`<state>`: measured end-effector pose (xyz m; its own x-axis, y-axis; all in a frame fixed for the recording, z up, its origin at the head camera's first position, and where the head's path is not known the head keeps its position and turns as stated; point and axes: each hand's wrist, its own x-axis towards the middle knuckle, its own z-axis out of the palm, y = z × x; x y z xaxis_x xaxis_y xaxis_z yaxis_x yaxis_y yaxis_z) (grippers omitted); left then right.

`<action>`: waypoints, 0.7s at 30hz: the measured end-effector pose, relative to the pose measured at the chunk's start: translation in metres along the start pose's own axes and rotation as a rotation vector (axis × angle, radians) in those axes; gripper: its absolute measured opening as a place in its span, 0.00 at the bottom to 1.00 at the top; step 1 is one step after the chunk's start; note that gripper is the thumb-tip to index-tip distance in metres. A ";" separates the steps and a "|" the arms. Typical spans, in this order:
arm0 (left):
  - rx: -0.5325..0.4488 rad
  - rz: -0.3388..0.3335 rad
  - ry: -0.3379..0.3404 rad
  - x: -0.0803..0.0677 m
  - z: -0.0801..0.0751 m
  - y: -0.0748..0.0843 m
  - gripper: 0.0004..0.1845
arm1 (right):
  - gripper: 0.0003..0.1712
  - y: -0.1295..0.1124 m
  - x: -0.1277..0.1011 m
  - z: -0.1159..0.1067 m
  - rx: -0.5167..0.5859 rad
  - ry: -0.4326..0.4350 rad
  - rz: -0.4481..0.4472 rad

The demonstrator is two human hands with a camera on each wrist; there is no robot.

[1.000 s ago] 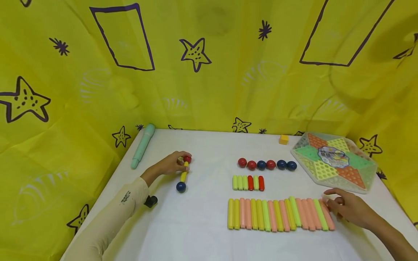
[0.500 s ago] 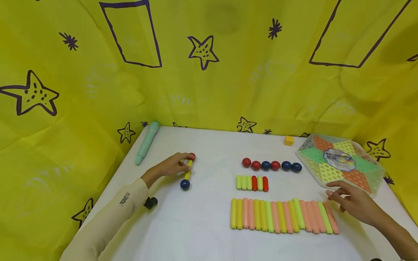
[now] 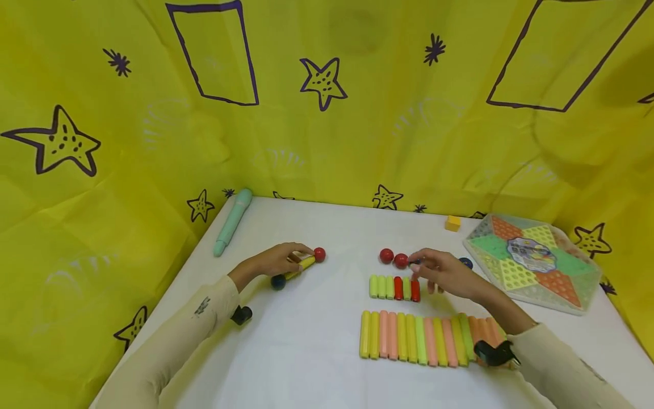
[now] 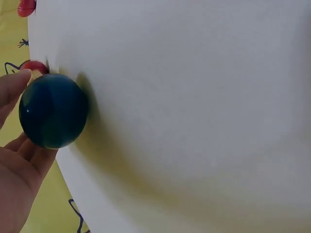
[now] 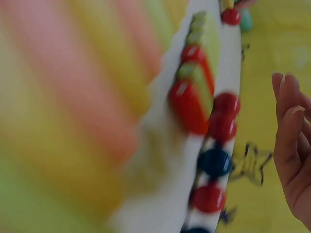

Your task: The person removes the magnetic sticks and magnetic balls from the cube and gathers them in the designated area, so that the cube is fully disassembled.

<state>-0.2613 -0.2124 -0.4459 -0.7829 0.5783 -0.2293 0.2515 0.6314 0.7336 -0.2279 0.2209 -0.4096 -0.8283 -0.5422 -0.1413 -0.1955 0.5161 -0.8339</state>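
Note:
My left hand (image 3: 276,260) pinches a yellow stick (image 3: 305,264) that carries a red ball (image 3: 319,254) on its far right end and a dark blue ball (image 3: 278,282) on its near left end. Up close in the left wrist view, the blue ball (image 4: 53,111) hides most of the stick. My right hand (image 3: 452,276), fingers loosely bent and holding nothing, hovers over a row of red and blue balls (image 3: 401,261), covering several of them. In the right wrist view the row's red ball (image 5: 209,198) lies apart from the fingers (image 5: 287,141).
Short green and red sticks (image 3: 382,287) lie in front of the balls. Nearer is a row of long yellow, pink and green sticks (image 3: 403,338), its right end behind my sleeve. A hexagonal game box (image 3: 531,255), yellow cube (image 3: 452,223) and mint-green tube (image 3: 232,222) lie farther back.
My right hand has moved left from the end of the long sticks to above the balls. The left hand has turned the stick with its balls clockwise, red end toward the right.

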 end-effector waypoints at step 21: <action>0.158 -0.100 0.097 -0.033 0.001 -0.005 0.14 | 0.17 -0.062 0.155 0.122 -0.284 -0.140 -0.022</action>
<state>-0.2366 -0.2339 -0.4426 -0.8578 0.4610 -0.2274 0.2501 0.7607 0.5989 -0.2807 0.0241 -0.4451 -0.7458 -0.6312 -0.2131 -0.3678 0.6569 -0.6582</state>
